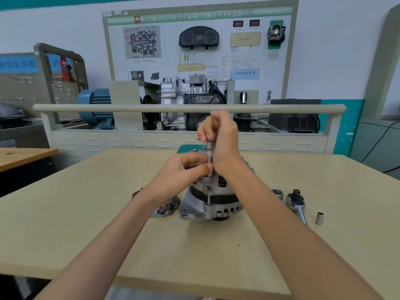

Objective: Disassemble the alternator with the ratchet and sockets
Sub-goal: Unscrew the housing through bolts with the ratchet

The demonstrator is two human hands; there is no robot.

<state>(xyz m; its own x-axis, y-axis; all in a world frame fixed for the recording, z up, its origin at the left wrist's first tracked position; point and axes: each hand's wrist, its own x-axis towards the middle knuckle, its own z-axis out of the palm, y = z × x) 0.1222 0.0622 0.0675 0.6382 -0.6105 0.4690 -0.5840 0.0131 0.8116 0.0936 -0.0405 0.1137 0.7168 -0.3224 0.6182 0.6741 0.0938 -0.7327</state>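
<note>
The silver alternator point(213, 204) stands on the beige table point(86, 213), its pulley end facing down. A slim metal extension bar with a socket point(209, 158) rises upright from a bolt on the alternator's top. My right hand point(220, 137) grips the bar's upper end, fingers curled round it. My left hand point(188, 164) pinches the bar's lower part just above the housing. The ratchet point(297, 204) lies on the table to the right, untouched.
A removed alternator part point(166, 207) lies left of the housing. One socket point(278, 193) stands beside the ratchet head, and another socket point(319, 218) sits further right. A training bench with a gearbox point(190, 92) and a rail point(188, 108) stands behind the table.
</note>
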